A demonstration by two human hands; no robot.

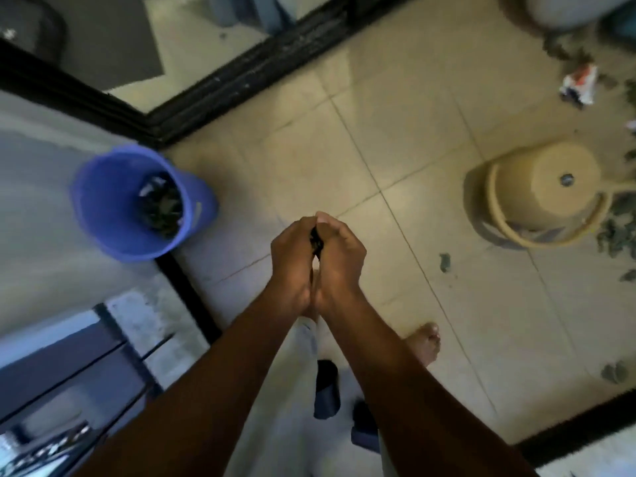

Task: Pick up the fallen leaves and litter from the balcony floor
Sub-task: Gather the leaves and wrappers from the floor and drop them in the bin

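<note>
My left hand and my right hand are cupped together above the tiled floor, holding a clump of dark leaves between them; only a sliver of the clump shows. A blue bucket stands to the left by the wall, with dark leaves and litter lying in its bottom. More fallen leaves lie at the right edge, single leaves on the tiles, and a white and orange wrapper at the upper right.
A beige bucket lies overturned on the right. A black sliding-door track runs across the top. A black railing post and concrete ledge are on the left. My bare foot stands on the tiles.
</note>
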